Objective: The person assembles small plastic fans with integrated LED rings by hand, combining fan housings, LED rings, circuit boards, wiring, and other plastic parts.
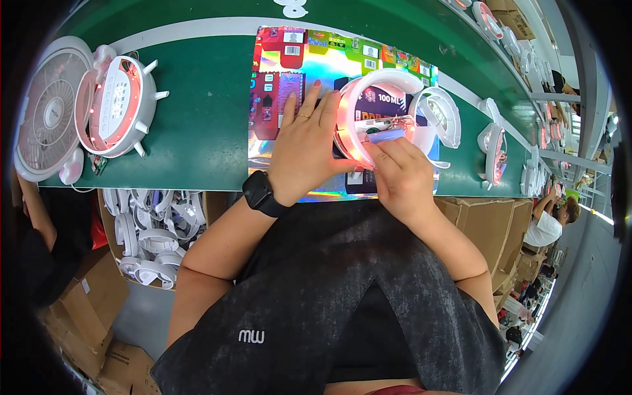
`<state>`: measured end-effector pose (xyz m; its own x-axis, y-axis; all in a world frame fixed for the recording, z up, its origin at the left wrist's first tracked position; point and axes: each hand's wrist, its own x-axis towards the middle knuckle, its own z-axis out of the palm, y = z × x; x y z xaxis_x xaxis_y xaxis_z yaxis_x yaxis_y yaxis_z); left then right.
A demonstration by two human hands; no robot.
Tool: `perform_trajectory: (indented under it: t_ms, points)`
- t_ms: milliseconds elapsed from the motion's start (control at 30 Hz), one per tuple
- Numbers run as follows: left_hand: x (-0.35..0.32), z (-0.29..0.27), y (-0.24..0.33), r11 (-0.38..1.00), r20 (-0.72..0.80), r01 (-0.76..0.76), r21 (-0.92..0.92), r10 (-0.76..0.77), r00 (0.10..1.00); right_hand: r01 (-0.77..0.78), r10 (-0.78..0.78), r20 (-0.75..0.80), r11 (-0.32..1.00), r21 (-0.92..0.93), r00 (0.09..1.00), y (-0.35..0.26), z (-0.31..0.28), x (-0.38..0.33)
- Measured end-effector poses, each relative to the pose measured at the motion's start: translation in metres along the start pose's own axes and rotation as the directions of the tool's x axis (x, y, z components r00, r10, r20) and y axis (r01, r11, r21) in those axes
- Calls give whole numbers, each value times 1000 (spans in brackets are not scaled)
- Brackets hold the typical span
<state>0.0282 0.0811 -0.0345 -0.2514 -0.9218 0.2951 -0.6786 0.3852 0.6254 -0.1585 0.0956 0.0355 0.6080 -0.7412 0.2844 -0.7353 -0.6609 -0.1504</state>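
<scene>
White ring (349,124) sits by the worktop's (197,112) near edge, braced by the spread left hand (306,141). Right hand (403,174) curls at its blue part (387,135), grip unclear.

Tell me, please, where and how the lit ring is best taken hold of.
I'd likely take the lit ring by its outer band, from the left, where the left hand rests: the band curves outward there, while wires and a blue cylinder lie within the opening, near the right hand.
</scene>
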Motion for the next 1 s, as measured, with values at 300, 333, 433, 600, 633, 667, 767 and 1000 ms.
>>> perform_trajectory:
  t_ms: [300,333,433,600,633,667,767,1000]
  points:
    - [0,-3,6,1000,15,22,7,-22,1000,46,-36,120,996,-83,992,1,5,-2]
    - [0,-5,7,999,21,46,-6,-46,999,69,-62,149,997,-41,987,6,2,-3]
    - [-17,-33,20,989,265,-57,135,19,964,154,-157,214,988,28,964,16,-18,-15]
    - [-14,-67,9,946,352,239,-219,-152,924,5,16,-77,965,264,997,24,-53,-65]
    - [-7,-66,8,747,325,468,-472,-346,880,-128,212,-249,941,314,945,22,-49,-75]
    - [4,-56,7,749,335,467,-470,-338,880,-140,223,-250,940,312,942,23,-40,-83]
    - [54,-21,7,566,213,294,-770,-206,955,-613,758,213,291,735,616,33,2,-96]
    - [72,26,20,717,444,276,-640,53,894,-503,749,104,328,799,654,66,0,-88]
